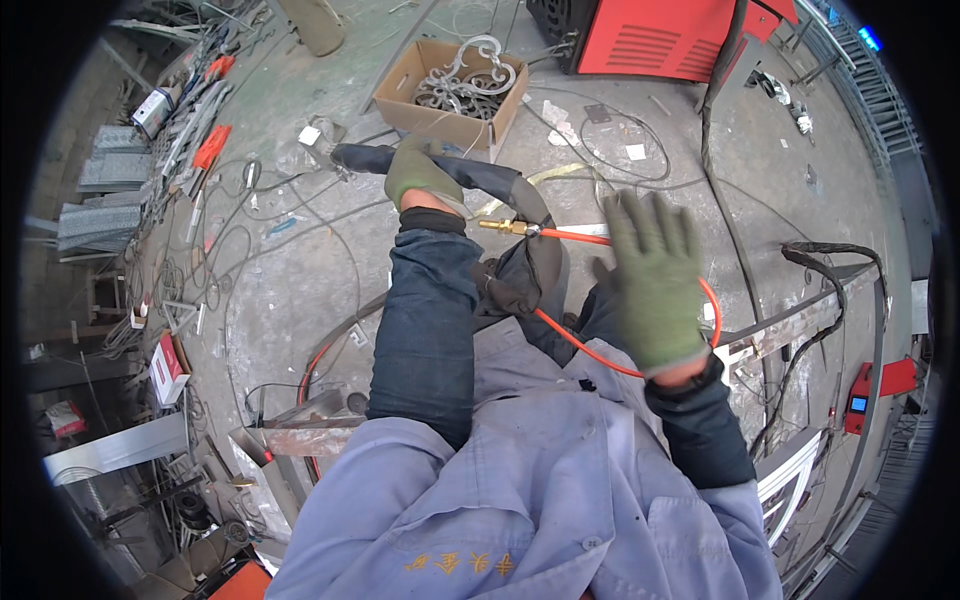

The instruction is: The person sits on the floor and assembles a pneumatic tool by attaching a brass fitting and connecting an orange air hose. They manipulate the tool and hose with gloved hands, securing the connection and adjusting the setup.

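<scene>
My left hand (424, 176), in a green work glove, is closed around a thick dark sheathed cable (484, 172). Its dark end pokes out to the left of the glove, and the cable bends down on the right towards my lap. Beside this bend sits a brass hose fitting (504, 226) on the end of an orange hose (574, 237). The hose runs beneath my right hand (656, 274) and loops back to my lap. That hand, gloved in green too, is held flat with its back up and fingers slightly apart; its palm is hidden.
Ahead stands a cardboard box (450, 124) of metal scrollwork, with a red machine (645, 41) to its right. Loose cables (731, 247) cross the concrete floor. Metal frames (795, 315) flank me on both sides. Stacked metal plates (112, 161) lie far left.
</scene>
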`<state>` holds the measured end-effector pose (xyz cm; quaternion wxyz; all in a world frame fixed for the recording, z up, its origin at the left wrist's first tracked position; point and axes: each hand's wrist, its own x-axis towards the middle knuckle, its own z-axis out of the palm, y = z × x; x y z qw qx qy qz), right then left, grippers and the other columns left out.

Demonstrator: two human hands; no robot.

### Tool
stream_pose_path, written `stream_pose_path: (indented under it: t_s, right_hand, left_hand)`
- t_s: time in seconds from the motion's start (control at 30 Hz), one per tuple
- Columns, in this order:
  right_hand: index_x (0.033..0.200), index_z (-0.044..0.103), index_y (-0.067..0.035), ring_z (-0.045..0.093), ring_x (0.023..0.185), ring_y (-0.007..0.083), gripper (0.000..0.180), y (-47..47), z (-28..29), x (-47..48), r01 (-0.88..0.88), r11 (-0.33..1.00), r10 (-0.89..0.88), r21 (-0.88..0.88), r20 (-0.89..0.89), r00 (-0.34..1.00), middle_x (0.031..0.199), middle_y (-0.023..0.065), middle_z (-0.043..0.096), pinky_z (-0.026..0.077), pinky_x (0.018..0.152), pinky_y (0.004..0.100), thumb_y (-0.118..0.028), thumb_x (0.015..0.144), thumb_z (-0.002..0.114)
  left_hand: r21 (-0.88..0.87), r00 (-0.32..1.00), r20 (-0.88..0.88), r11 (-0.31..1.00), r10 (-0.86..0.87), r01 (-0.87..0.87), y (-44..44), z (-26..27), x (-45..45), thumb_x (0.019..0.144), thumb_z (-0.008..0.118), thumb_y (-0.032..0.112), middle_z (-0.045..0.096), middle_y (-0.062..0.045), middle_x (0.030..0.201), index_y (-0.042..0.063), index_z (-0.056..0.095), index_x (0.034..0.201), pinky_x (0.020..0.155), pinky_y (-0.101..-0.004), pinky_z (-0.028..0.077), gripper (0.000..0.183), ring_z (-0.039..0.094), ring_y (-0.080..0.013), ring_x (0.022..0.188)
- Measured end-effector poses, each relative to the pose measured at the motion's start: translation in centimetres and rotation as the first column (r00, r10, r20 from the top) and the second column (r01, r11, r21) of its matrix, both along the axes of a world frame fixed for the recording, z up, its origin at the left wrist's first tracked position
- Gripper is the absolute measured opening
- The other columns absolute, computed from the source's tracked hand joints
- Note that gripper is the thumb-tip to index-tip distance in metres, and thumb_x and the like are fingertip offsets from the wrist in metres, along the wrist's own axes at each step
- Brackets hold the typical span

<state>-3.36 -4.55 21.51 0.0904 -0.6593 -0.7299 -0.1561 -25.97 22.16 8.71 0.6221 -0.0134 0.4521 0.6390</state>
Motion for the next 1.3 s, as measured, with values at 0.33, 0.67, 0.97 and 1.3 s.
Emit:
stream_pose_path:
  t_s: [0.33, 0.67, 0.97, 1.3]
  right_hand:
    - [0.094, 0.079, -0.006, 0.077, 0.080, 0.0416, 0.043, 0.7, -0.4, -3.6, -0.021, 0.930, -0.168, -0.368, -0.476, 0.863, 0.081, 0.0179, 0.077, 0.057, 0.073, 0.0550, -0.042, 0.116, 0.070]
    - [0.090, 0.078, -0.005, 0.070, 0.068, 0.0447, 0.043, -2.1, -0.4, -1.3, -0.128, 0.867, -0.279, -0.481, -0.683, 0.675, 0.074, 0.0216, 0.071, 0.052, 0.064, 0.0545, -0.040, 0.115, 0.075]
    - [0.094, 0.081, -0.005, 0.073, 0.072, 0.0442, 0.035, -4.3, 1.2, -1.6, -0.061, 0.893, -0.266, -0.447, -0.631, 0.728, 0.079, 0.0216, 0.074, 0.054, 0.065, 0.0537, -0.034, 0.114, 0.077]
    - [0.125, 0.082, -0.008, 0.080, 0.091, 0.0425, 0.029, -2.7, -1.6, -0.5, -0.046, 0.959, -0.150, -0.280, -0.638, 0.755, 0.105, 0.0185, 0.083, 0.061, 0.078, 0.0520, -0.031, 0.110, 0.077]
  left_hand:
    - [-0.065, 0.999, -0.044, 0.998, 0.007, -0.010, -2.6, 1.9, 0.5, 0.109, 0.070, 0.015, 0.067, -0.008, 0.094, 0.004, 0.066, 0.107, 0.079, -0.0462, 0.059, 0.012, 0.067, -0.0262, 0.082]
    - [-0.093, 0.996, 0.084, 0.995, -0.034, 0.042, -2.7, -3.9, -1.4, 0.112, 0.067, 0.012, 0.065, -0.009, 0.102, 0.006, 0.062, 0.115, 0.088, -0.0462, 0.064, 0.009, 0.065, -0.0250, 0.085]
    - [-0.102, 0.991, 0.087, 0.989, -0.100, 0.108, -3.5, -2.6, 0.3, 0.109, 0.073, 0.009, 0.067, -0.010, 0.108, 0.004, 0.064, 0.124, 0.093, -0.0470, 0.069, 0.018, 0.071, -0.0282, 0.095]
    - [-0.190, 0.985, 0.001, 0.967, -0.173, 0.170, -4.2, -5.8, 1.6, 0.111, 0.074, 0.016, 0.074, -0.009, 0.101, 0.006, 0.070, 0.121, 0.082, -0.0449, 0.061, 0.015, 0.071, -0.0261, 0.087]
